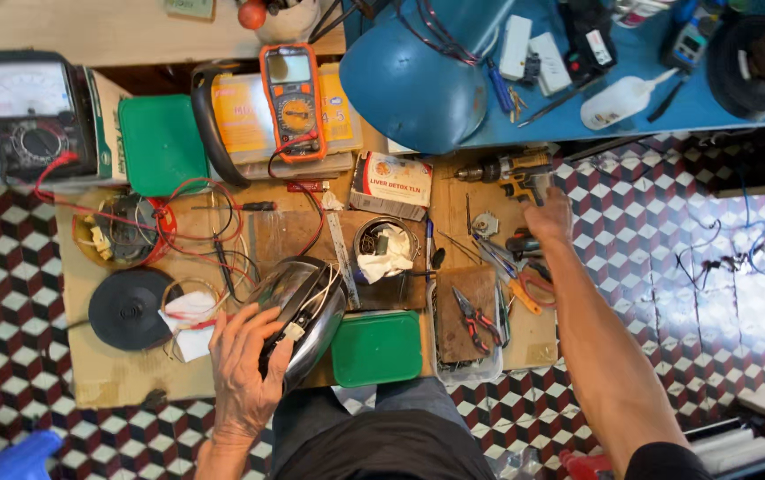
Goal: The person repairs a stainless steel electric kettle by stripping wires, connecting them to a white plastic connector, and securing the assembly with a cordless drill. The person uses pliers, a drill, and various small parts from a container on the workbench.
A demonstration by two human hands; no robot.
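Left hand (244, 364) cups the kettle body (298, 311) — right hand (549, 216) stretched toward the drill (511, 171).

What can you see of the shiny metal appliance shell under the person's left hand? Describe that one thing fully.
The metal shell is a rounded, polished casing, silvery and reflective, lying tilted on its side at the workbench's front edge. Its open side faces up, showing pale wires inside. The left hand grips its lower end; a green lid lies beside it.
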